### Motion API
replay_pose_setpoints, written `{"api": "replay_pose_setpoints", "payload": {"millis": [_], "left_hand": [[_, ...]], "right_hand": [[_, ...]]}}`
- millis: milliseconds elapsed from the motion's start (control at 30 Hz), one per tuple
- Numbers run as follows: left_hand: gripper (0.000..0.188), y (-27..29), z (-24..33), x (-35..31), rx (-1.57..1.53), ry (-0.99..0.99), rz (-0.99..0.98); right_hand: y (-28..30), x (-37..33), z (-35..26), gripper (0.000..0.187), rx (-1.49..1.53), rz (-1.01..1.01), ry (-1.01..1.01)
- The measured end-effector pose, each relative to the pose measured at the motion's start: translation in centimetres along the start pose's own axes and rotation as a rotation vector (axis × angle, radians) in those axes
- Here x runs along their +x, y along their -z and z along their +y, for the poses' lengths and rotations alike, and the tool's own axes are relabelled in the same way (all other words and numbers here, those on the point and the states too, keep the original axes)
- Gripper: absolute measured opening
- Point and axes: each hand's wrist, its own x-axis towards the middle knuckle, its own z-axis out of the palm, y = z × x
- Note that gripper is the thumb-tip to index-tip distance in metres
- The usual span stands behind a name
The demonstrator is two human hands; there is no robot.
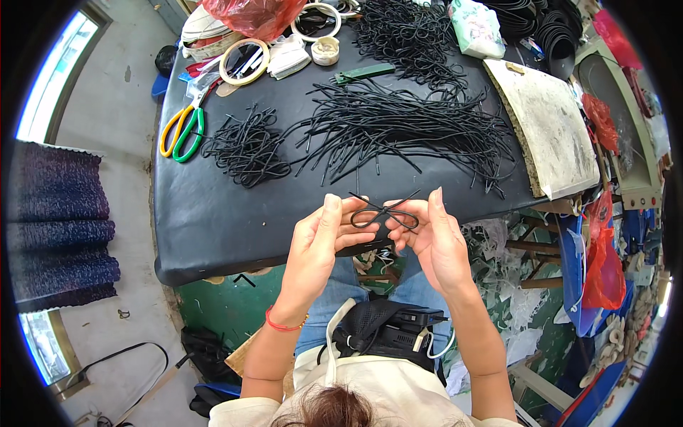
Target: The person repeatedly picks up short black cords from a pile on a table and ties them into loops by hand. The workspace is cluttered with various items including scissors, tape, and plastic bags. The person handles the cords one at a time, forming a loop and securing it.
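Note:
A thin black cord tied in a bow (385, 211), with two loops and two loose ends, sits between my hands just off the table's near edge. My left hand (317, 238) has its fingers at the bow's left loop, the thumb pointing up. At the opposite loop are the fingers of my right hand (440, 245), thumb raised too. Beyond them a long bundle of black cords (405, 128) is spread over the black-covered table (213, 224). To its left lies a tangled heap of black cords (249, 146).
Scissors (186, 132) with yellow and green handles lie at the table's left edge. Farther back are a tape roll (244, 62), a green strip (364, 73), a round tub (325, 51) and a larger cord pile (405, 35). A pale board (544, 128) lies at the right.

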Motion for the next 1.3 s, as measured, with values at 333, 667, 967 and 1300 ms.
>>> {"api": "replay_pose_setpoints", "payload": {"millis": [333, 667, 967, 1300], "left_hand": [[0.021, 0.0, -1.4, 0.2, 0.165, -0.083, 0.041], [0.016, 3.7, 1.8, 1.4, 0.363, -0.260, 0.309], [0.044, 4.9, 3.0, 3.1, 1.382, -0.870, 0.895], [0.014, -0.6, 0.0, 0.2, 0.875, -0.707, 0.094]], "right_hand": [[0.3, 0.4, 1.0, 0.027, -0.176, 0.025, 0.031], [1.1, 3.4, -0.4, 0.012, -0.933, 0.246, 0.615], [1.4, 8.7, -0.6, 0.008, -1.541, 0.308, 0.920], [-0.9, 0.9, -1.9, 0.027, -1.350, 0.024, 1.008]]}}
